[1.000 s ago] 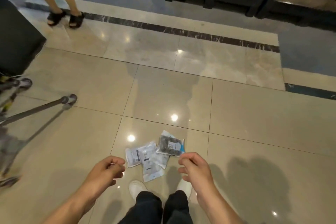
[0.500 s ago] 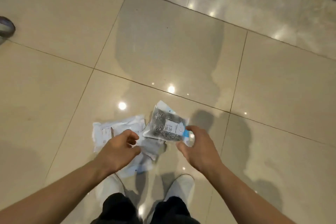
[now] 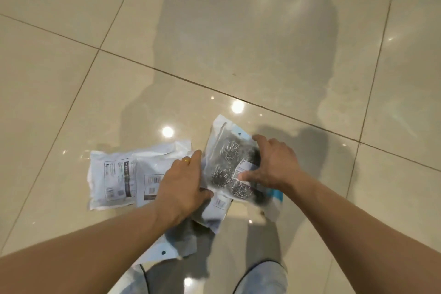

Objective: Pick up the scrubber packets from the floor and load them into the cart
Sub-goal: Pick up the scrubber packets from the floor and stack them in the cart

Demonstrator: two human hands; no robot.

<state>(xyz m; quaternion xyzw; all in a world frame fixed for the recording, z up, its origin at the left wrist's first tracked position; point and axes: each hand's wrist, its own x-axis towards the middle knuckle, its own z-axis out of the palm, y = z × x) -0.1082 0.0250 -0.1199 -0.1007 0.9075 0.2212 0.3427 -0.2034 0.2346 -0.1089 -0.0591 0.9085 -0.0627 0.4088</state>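
Observation:
Several scrubber packets lie overlapping on the glossy tile floor. A clear one showing steel scrubbers (image 3: 226, 164) is on top at the right. Two white-backed packets (image 3: 112, 174) lie to its left, and more packets (image 3: 214, 210) stick out below. My left hand (image 3: 183, 184) rests flat on the white packets with fingers straight, its fingertips at the clear packet's left edge. My right hand (image 3: 274, 164) lies spread on the clear packet's right side, thumb and index finger on top of it. The cart is out of view.
Beige floor tiles (image 3: 238, 31) stretch all round, with bright light reflections. My shoes (image 3: 262, 277) stand just below the packets at the bottom edge.
I have bent lower, so the packets look bigger. Both hands went from hovering near them to lying on them: the left on the white packets, the right on the clear one.

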